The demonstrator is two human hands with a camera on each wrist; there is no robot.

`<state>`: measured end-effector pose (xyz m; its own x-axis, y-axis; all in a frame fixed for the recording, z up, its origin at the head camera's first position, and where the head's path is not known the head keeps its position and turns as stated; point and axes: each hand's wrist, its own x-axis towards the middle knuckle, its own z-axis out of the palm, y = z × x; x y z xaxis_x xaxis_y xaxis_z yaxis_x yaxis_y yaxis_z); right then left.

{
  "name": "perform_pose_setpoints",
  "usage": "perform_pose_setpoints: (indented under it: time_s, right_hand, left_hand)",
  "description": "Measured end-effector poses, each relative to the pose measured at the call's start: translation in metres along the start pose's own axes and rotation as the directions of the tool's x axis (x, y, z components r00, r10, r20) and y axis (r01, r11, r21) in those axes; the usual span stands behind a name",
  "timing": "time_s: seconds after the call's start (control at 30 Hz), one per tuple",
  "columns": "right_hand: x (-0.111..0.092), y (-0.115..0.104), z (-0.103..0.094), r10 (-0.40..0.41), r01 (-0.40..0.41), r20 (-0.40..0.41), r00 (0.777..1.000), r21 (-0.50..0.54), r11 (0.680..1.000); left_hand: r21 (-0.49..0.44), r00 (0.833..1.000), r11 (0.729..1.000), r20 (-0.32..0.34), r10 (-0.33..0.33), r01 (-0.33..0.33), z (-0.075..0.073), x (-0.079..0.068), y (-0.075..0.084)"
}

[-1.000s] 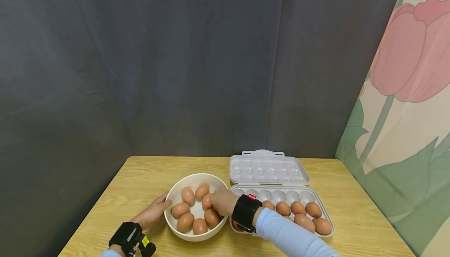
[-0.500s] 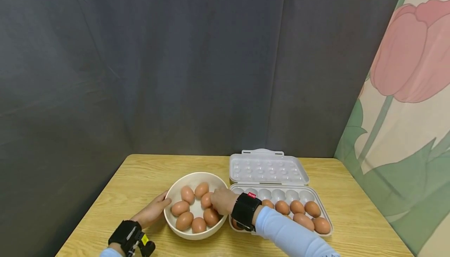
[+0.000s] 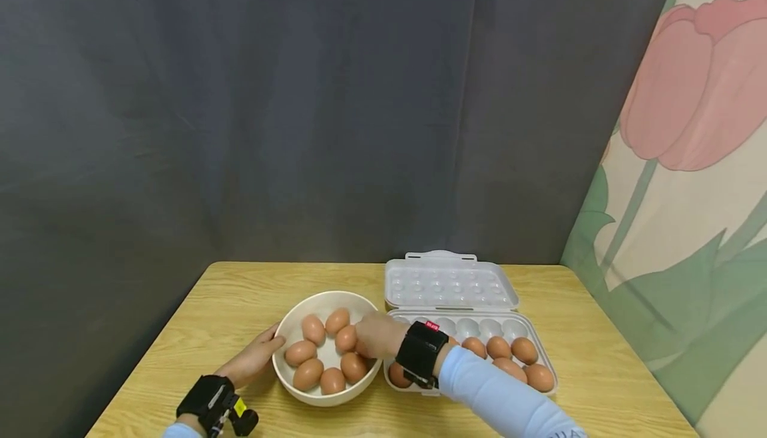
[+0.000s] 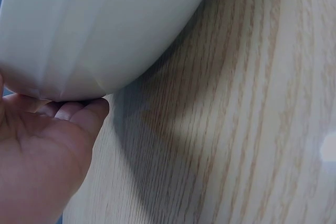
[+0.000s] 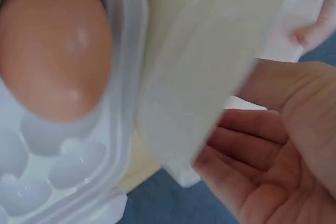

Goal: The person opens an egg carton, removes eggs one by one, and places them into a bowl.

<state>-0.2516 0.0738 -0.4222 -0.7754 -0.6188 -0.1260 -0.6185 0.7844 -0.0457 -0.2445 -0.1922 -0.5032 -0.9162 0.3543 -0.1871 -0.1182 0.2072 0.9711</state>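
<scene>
A cream bowl [image 3: 326, 400] with several brown eggs [image 3: 308, 374] stands on the table. My left hand [image 3: 250, 361] holds its left side, thumb over the rim; in the left wrist view its fingers [image 4: 84, 114] curl under the bowl's outer wall. Over the right rim, my right hand [image 3: 380, 335] reaches down into the bowl beside the eggs. The bowl wall [image 5: 199, 51] hides its fingertips in the right wrist view, so whether they pinch an egg does not show. To the right lies an open egg carton [image 3: 546, 357], part filled with eggs [image 3: 524, 351].
The carton's clear dimpled lid [image 3: 451, 283] lies folded back toward a dark curtain [image 3: 335, 125]. A tulip-patterned wall [image 3: 677, 225] borders the wooden table [image 3: 599, 351] on the right. The right forearm [image 3: 509, 391] crosses above the carton's front.
The right hand has risen slightly from the eggs by the right rim, showing more of them. The left hand keeps its hold on the bowl. The head view has shifted a little.
</scene>
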Motion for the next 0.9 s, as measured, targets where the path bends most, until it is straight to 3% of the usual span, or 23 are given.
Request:
perform_pose_setpoints:
  time_s: [0.2, 0.37, 0.63, 0.9]
  right_hand:
    - [-0.007, 0.016, -0.024, -0.100, 0.101, 0.013, 0.995, -0.074, 0.992]
    - [-0.017, 0.033, -0.027, -0.139, 0.138, -0.008, 0.990, -0.042, 0.989]
    - [-0.032, 0.059, -0.029, -0.078, 0.078, -0.011, 0.997, 0.001, 0.997]
    - [-0.043, 0.086, -0.027, -0.044, 0.045, -0.015, 0.999, 0.027, 0.999]
  left_hand:
    - [0.010, 0.999, 1.000, -0.041, -0.027, 0.028, 0.001, 0.001, 0.003]
    - [0.004, 0.997, 0.999, -0.064, -0.048, 0.049, 0.002, 0.004, 0.002]
    - [-0.003, 0.996, 0.999, -0.080, -0.034, 0.034, 0.003, 0.011, -0.002]
    - [-0.012, 0.998, 1.000, -0.053, -0.026, 0.025, 0.005, 0.011, -0.002]
